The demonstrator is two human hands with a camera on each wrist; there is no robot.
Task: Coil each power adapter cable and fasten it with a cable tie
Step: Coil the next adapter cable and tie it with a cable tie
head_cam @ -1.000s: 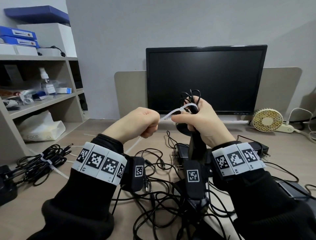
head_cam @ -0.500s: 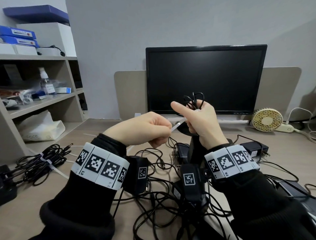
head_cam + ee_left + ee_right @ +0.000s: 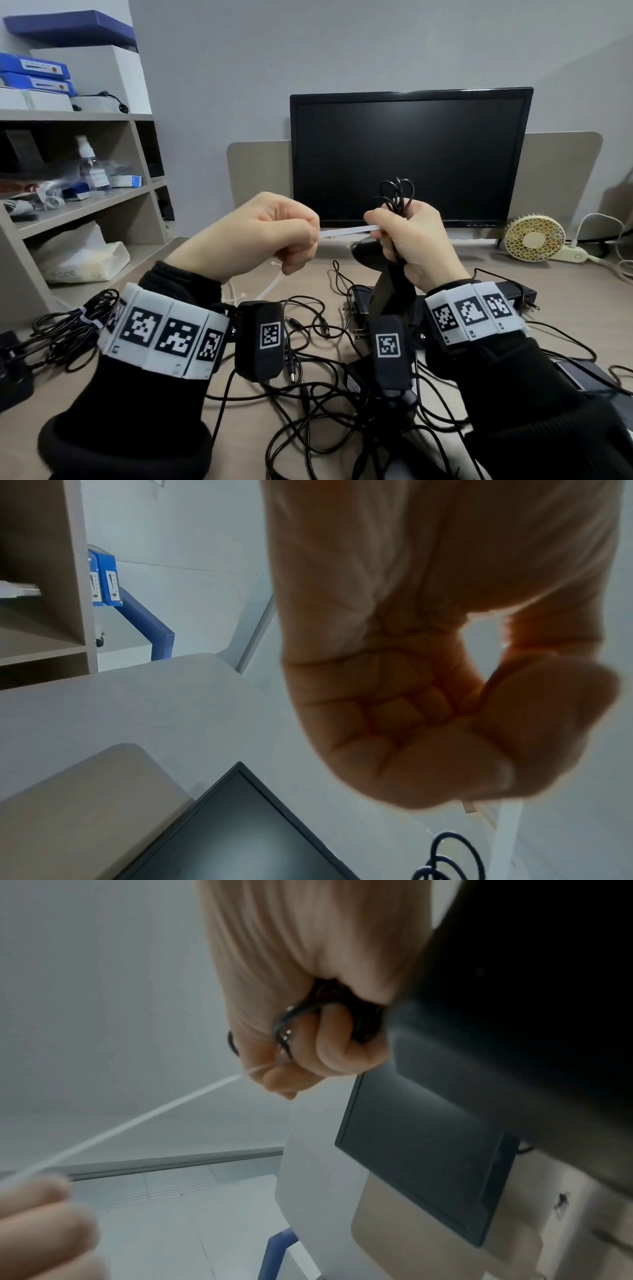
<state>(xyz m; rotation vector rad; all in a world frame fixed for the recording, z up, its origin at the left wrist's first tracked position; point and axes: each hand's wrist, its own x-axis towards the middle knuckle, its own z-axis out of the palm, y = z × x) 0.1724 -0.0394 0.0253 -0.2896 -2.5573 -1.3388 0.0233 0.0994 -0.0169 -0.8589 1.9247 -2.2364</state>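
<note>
My right hand (image 3: 407,236) is raised in front of the monitor and grips a coiled black adapter cable (image 3: 396,193), whose loops stick out above the fist; the black adapter body (image 3: 394,291) hangs below it. A white cable tie (image 3: 346,231) runs level from that fist to my left hand (image 3: 274,233), which pinches the tie's tail; the loose end (image 3: 270,289) hangs below the left fist. In the right wrist view the tie (image 3: 147,1118) stretches taut from the right fingers (image 3: 329,1039) toward the left fingers (image 3: 37,1218). The left wrist view shows a closed left fist (image 3: 428,710).
A tangle of black cables and adapters (image 3: 308,387) covers the desk below my wrists. A tied cable bundle (image 3: 65,325) lies at the left. The monitor (image 3: 407,157) stands behind, a small fan (image 3: 534,238) to its right, shelving (image 3: 78,205) at the left.
The left hand has pulled away to the left, so the stretch of tie between the hands has lengthened and now runs level. The right hand keeps its grip on the coil.
</note>
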